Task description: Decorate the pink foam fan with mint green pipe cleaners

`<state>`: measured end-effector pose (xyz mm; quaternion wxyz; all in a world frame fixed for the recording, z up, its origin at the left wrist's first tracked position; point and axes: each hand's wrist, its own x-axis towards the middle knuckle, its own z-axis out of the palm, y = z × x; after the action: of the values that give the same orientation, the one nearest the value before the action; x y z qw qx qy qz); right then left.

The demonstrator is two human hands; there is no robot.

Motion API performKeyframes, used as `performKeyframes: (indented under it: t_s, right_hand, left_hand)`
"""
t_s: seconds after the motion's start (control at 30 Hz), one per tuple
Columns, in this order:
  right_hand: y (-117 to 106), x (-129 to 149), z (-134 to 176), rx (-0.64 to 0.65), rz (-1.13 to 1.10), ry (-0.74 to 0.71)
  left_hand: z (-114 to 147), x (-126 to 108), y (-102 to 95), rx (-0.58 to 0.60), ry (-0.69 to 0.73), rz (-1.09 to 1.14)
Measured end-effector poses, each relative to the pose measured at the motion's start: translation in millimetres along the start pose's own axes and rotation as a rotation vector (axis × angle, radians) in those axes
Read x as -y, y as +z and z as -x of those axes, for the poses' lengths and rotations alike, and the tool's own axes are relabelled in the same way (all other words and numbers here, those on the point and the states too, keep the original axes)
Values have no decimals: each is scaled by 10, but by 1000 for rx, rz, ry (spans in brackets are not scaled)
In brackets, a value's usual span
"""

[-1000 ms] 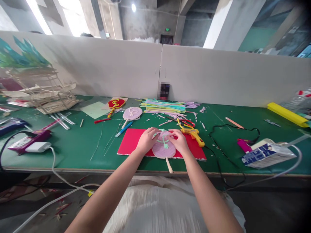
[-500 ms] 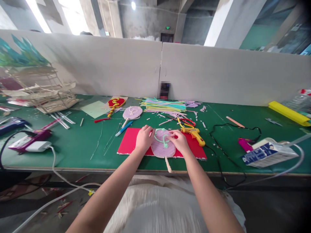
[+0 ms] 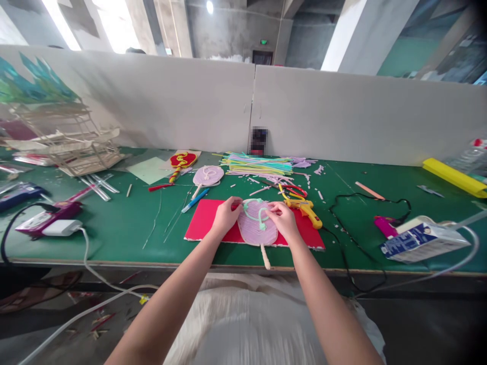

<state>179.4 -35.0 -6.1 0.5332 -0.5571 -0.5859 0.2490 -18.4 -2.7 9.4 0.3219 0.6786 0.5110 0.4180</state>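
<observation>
A round lilac fan (image 3: 253,233) with a short cream handle (image 3: 265,257) lies on a red board (image 3: 203,220), handle toward me. On its face curls a mint-green strip (image 3: 262,217). My left hand (image 3: 228,215) is at the fan's upper left edge, fingers bent together near the strip's left end; what they grip is hidden. With thumb and finger pinched, my right hand (image 3: 282,217) holds the strip's right part near the fan's right edge.
A yellow glue gun (image 3: 304,209) with a black cord and red-handled scissors (image 3: 296,190) lie right of the board. Behind are a bundle of coloured strips (image 3: 258,165), a second lilac fan (image 3: 208,175) and a blue pen (image 3: 195,200). A carton (image 3: 422,242) stands far right.
My left fingers have shifted slightly up along the fan's left edge. The right hand keeps its pinch near the strip, and the fan has hardly moved.
</observation>
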Motion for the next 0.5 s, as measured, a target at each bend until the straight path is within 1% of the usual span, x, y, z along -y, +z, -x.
performKeyframes:
  t_s: [0.13,0.23,0.4,0.5]
  right_hand:
    - [-12,24,10,7,-36,-36]
    - [-7,58,5,17,-89,-22]
    - [11,82,-48,-41,-382,97]
    - [11,62,-62,-61,-433,199]
  left_hand:
    - [-33,-20,-18,-33,-23,317]
    - [-44,-34,-51,-61,-81,465]
    - [-53,-21,-72,-93,-154,619]
    - [-51,-28,-69,-71,-193,678]
